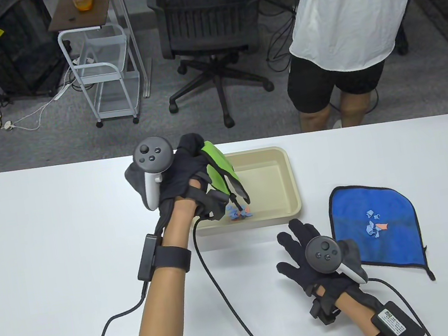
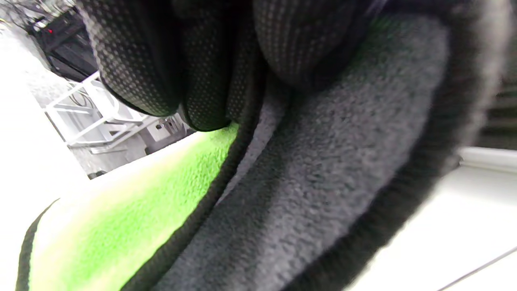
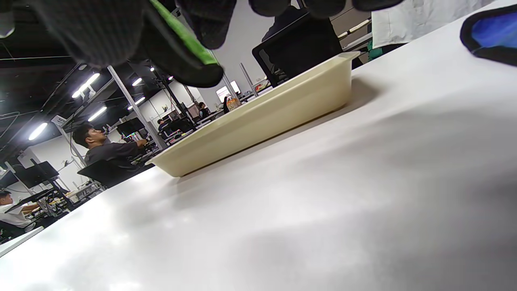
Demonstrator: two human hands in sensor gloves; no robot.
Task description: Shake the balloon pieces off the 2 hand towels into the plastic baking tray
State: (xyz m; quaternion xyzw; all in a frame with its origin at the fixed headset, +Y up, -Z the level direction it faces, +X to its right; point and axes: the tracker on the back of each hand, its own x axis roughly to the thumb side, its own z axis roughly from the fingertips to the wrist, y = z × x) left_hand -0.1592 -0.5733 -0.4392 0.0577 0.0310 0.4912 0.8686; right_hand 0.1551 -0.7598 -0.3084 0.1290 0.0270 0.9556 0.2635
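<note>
My left hand (image 1: 189, 162) grips a bunched green hand towel (image 1: 219, 168) with a grey underside, holding it above the cream plastic tray's (image 1: 292, 174) left end. In the left wrist view the fingers (image 2: 153, 60) curl round the green and grey towel (image 2: 315, 161). Small blue and orange balloon pieces (image 1: 240, 213) lie in the tray's near left corner, under the towel's hanging corner. A blue hand towel (image 1: 380, 203) lies flat at the right, with several balloon pieces (image 1: 375, 226) on it. My right hand (image 1: 299, 249) rests open on the table, between tray and blue towel.
A person in a white shirt (image 1: 351, 6) stands beyond the table's far right edge. An office chair (image 1: 208, 23) and a white wire cart (image 1: 104, 72) stand behind the table. Glove cables (image 1: 226, 294) trail over the near table.
</note>
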